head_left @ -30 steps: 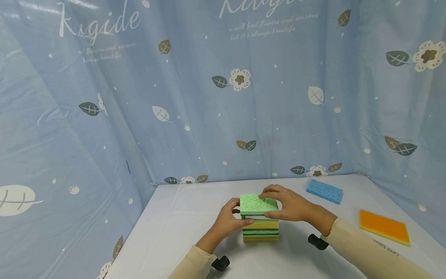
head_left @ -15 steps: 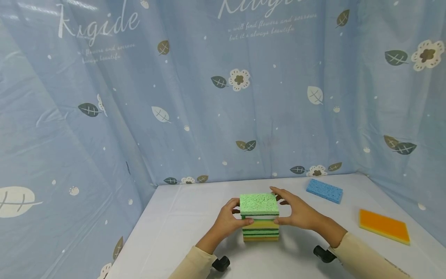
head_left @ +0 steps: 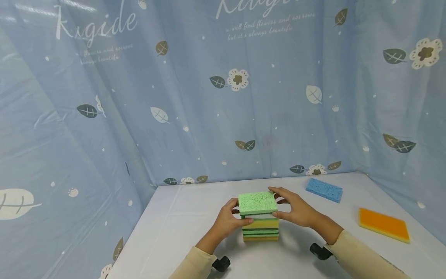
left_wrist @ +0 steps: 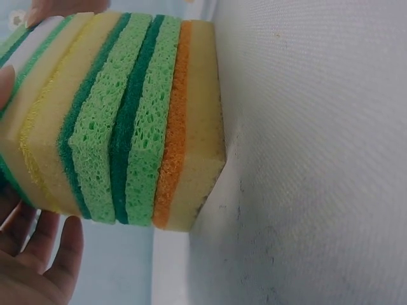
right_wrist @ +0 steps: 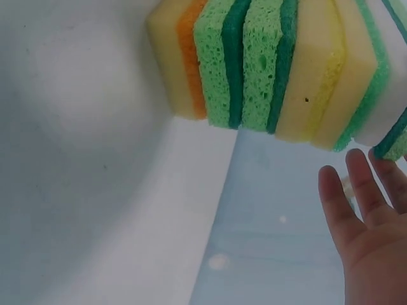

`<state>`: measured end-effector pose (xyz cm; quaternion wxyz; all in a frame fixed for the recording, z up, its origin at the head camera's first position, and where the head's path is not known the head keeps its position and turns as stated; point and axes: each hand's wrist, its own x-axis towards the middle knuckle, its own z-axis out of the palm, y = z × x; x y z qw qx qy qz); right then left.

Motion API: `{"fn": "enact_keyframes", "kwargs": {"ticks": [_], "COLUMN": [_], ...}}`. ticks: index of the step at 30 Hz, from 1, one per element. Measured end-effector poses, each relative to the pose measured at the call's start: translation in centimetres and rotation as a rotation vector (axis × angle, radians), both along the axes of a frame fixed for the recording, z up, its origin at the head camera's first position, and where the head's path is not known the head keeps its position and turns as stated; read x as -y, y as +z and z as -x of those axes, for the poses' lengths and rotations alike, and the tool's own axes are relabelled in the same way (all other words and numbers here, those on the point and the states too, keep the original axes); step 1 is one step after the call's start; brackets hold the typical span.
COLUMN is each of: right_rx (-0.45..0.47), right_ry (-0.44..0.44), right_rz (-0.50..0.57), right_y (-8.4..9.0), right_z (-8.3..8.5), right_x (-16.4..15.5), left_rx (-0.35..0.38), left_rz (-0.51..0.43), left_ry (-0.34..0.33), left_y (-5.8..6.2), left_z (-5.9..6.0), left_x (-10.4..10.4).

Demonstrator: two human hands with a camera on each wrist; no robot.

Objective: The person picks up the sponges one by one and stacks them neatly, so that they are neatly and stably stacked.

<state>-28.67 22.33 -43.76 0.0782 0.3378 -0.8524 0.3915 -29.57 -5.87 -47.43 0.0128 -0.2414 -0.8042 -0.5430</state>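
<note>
A stack of sponges stands in the middle of the white table, with a light green sponge on top. My left hand holds the stack's left side, thumb on the near face and fingers round the far edge. In the left wrist view the thumb tip presses the upper layers of the stack. My right hand is at the stack's right side with straight fingers by the top sponge's edge. The right wrist view shows those fingers spread just beside the stack.
A blue sponge lies at the back right of the table and an orange sponge lies near the right edge. A blue flowered curtain closes in the back and both sides.
My right hand has come off the top of the light green sponge and moved to the stack's right side with its fingers straightened. The left hand has stayed in place.
</note>
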Motion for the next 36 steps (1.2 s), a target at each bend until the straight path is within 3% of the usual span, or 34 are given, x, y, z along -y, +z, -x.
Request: {"fn": "enact_keyframes", "kwargs": {"ticks": [7,19,36], "right_rx": [0.000,0.023,0.010], "right_ry": [-0.007,-0.023,-0.029], "right_rz": [-0.011,-0.029,0.012], "right_y": [-0.13,-0.28,-0.54], "right_z": [0.11,0.25,0.40], "right_x": [-0.22,-0.27,-0.39], "left_rx": [0.011,-0.033,-0.051], "left_rz": [-0.014,-0.023,0.006], "left_ry": [0.004,-0.006,-0.005], "left_y": [-0.09,-0.38,-0.36], "left_z": [-0.04,0.33,0.45], "left_x": [0.03,0.05,0.20]}}
